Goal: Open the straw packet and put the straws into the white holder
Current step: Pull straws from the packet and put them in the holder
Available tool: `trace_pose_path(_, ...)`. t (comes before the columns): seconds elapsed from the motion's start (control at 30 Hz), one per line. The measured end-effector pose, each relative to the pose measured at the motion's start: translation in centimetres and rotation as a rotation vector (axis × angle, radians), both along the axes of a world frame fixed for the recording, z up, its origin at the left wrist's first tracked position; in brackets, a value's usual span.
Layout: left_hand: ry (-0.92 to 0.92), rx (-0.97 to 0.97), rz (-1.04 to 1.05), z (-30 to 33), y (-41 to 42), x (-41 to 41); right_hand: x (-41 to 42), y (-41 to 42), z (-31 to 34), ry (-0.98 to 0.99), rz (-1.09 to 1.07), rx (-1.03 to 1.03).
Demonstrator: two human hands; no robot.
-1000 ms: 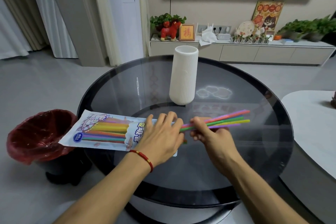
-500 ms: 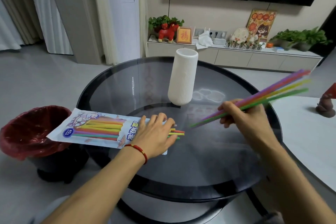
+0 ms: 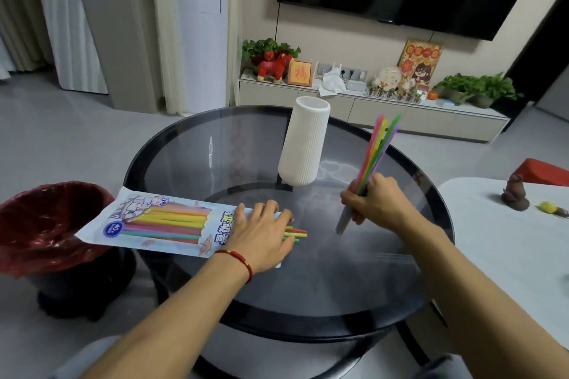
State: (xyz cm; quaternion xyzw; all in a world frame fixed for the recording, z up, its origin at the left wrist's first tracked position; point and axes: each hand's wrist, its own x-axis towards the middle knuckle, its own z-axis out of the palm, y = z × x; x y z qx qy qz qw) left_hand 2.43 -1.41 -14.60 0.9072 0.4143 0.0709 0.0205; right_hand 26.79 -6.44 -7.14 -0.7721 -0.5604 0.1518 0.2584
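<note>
A red-lined waste bin (image 3: 46, 224) stands on the floor left of the round glass desk (image 3: 400, 271), and the white ribbed holder (image 3: 304, 144) stands upright near the desk's middle, apart from both hands. The left hand (image 3: 261, 240) lies flat with straight fingers on the open end of the straw packet (image 3: 154, 221), hiding its mouth, where a few straw tips (image 3: 297, 234) stick out. The right hand (image 3: 375, 203) grips a bundle of coloured straws (image 3: 377, 151) nearly upright, right of the holder, lower ends blurred.
</note>
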Motion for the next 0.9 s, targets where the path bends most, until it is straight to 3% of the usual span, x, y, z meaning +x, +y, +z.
trace_pose_path(0.27,-0.019,-0.013,-0.002,-0.2,0.2,0.0,-0.7,0.2,-1.0,0.079,-0.050,0.141)
trace_pose_path(0.53,-0.030,-0.024,0.025,0.0,0.3,0.3,-1.7,6.7,8.3,0.801,-0.191,0.680)
trace_pose_path(0.6,-0.027,-0.032,0.033,0.2,0.3,0.3,-1.8,8.4,10.1,0.778,-0.199,0.735)
trace_pose_path(0.7,-0.024,-0.053,0.037,0.4,0.4,0.4,-2.1,10.8,11.4,0.572,-0.229,0.742)
trace_pose_path(0.9,-0.030,-0.070,0.036,0.4,0.3,0.4,-3.2,14.4,10.7,0.282,-0.274,0.534)
